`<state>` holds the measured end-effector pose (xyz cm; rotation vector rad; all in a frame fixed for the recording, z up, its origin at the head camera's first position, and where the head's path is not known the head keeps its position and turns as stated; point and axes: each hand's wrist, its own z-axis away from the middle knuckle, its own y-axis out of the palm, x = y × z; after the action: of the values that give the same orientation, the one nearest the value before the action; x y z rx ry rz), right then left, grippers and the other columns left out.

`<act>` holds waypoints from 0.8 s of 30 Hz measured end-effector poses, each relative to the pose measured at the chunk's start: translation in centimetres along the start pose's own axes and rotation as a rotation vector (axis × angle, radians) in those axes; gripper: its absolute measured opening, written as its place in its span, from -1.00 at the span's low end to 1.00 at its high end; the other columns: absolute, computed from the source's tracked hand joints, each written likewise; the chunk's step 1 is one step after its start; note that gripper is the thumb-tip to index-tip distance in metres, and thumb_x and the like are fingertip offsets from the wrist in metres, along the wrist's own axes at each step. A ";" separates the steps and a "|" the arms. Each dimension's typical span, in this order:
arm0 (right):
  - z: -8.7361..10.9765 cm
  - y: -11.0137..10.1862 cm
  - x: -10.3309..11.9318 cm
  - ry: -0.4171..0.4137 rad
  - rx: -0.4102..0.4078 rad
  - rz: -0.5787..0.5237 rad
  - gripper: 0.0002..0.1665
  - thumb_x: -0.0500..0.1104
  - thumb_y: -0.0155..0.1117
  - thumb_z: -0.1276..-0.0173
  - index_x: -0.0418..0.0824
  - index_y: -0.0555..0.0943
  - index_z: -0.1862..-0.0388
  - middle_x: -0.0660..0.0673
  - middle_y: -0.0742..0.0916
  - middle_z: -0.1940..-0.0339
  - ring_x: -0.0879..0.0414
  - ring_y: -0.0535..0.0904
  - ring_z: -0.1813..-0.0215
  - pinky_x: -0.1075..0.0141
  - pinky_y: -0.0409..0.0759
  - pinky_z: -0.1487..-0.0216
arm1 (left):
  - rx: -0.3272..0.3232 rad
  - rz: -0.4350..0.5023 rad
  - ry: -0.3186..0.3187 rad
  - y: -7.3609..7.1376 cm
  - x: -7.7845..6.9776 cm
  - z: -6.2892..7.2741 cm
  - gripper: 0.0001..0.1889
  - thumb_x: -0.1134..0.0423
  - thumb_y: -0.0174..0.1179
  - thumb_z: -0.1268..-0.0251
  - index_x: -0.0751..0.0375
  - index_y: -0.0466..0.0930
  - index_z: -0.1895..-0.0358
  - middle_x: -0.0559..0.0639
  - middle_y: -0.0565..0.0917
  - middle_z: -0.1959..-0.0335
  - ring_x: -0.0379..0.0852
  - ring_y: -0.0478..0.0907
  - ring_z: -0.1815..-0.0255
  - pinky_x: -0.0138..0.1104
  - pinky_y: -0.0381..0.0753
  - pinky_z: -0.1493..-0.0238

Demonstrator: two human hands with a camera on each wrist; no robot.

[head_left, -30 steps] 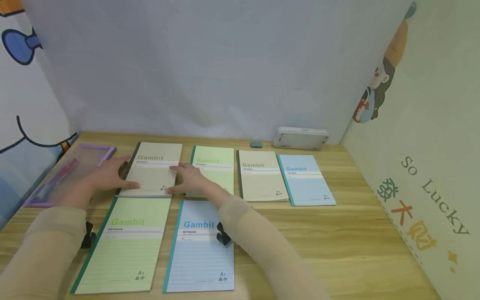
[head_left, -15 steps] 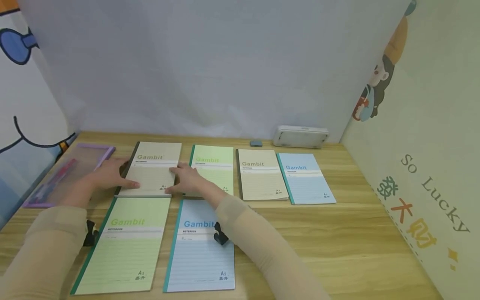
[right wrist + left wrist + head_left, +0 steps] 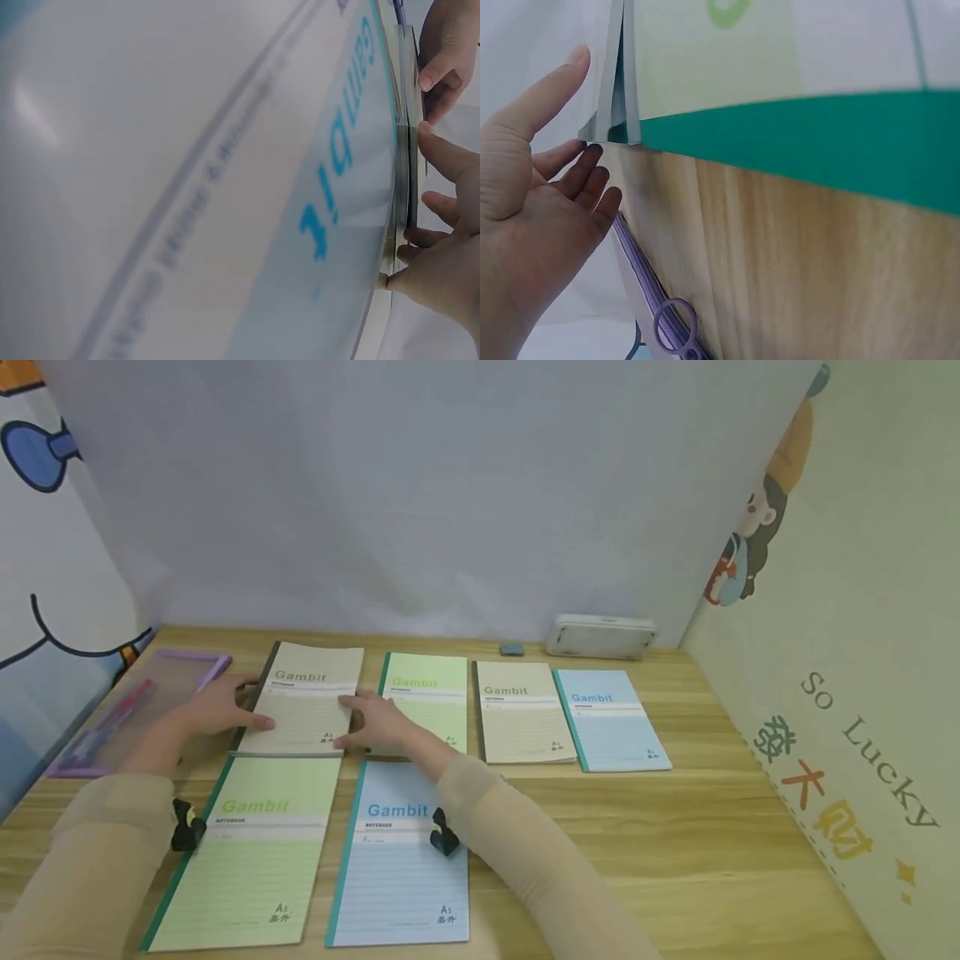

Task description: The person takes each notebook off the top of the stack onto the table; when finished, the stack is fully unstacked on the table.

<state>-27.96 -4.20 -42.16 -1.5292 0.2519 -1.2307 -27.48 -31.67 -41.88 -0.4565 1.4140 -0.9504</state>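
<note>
A cream Gambit notebook point(image 3: 303, 710) with a dark spine lies at the back left, close against the far edge of a green notebook point(image 3: 247, 860). My left hand point(image 3: 217, 706) grips its spine side, thumb on the cover; in the left wrist view, the fingers curl beneath the edge. On the opposite side my right hand point(image 3: 382, 720) holds the right edge between thumb and fingers. Layered notebook edges point(image 3: 411, 172) show between both hands in the right wrist view. A blue notebook point(image 3: 397, 893) lies under the right forearm.
To the right lie another green notebook point(image 3: 427, 693), a second cream one point(image 3: 525, 718) and a smaller-looking blue one point(image 3: 615, 727). A purple-edged pouch point(image 3: 120, 718) with pens is at far left. A white case point(image 3: 600, 637) and a grey eraser-like block point(image 3: 512, 650) stand at the back.
My left thumb has slid slightly left on the cream notebook's cover, and that notebook's far left corner sits a little higher. The right hand has stayed in place.
</note>
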 end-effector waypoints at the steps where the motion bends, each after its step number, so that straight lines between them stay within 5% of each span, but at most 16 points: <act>1: -0.1 -0.1 -0.1 -0.001 -0.003 -0.023 -0.08 0.12 0.33 -0.22 -0.04 0.17 -0.49 -0.10 0.19 -0.51 0.07 0.08 -0.51 0.16 0.03 -0.48 | -0.006 0.008 -0.004 -0.1 0.0 0.0 0.10 -0.02 0.41 0.00 0.62 -0.07 -0.38 0.60 0.13 -0.30 0.54 0.08 -0.29 0.26 0.18 -0.22; 9: -0.2 -1.4 -1.0 -0.036 -0.085 -0.155 -0.11 -0.01 0.36 -0.22 -0.05 0.20 -0.47 -0.11 0.19 -0.52 0.04 0.08 -0.51 0.25 0.14 -0.44 | -0.029 0.030 0.037 -1.2 -0.7 -0.4 -0.05 0.13 0.29 -0.20 0.58 -0.13 -0.41 0.54 0.29 -0.18 0.40 0.25 -0.21 0.17 0.27 -0.18; 16: 0.8 -3.2 -1.4 -0.070 -0.159 -0.319 -0.19 -0.17 0.35 -0.24 -0.07 0.25 -0.45 -0.08 0.21 -0.51 0.05 0.46 -0.27 0.37 0.51 -0.12 | -0.047 -0.060 0.105 -2.0 -2.5 -0.4 -0.10 0.27 0.25 -0.22 0.44 -0.17 -0.46 0.55 0.31 -0.17 0.43 0.29 -0.18 0.21 0.29 -0.14; 24: 2.0 -5.3 -2.3 -0.129 -0.223 -0.420 -0.25 -0.28 0.34 -0.22 -0.10 0.33 -0.40 -0.11 0.29 -0.46 0.09 0.57 -0.09 0.46 0.58 0.09 | -0.051 -0.041 0.132 -1.8 -4.5 0.4 -0.11 0.18 0.25 -0.24 0.28 -0.12 -0.50 0.46 0.34 -0.20 0.34 0.26 -0.23 0.18 0.24 -0.21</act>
<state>-29.69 0.63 -38.81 -1.9133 -0.0224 -1.4574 -27.14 -29.33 -37.61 -0.4687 1.5555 -0.9941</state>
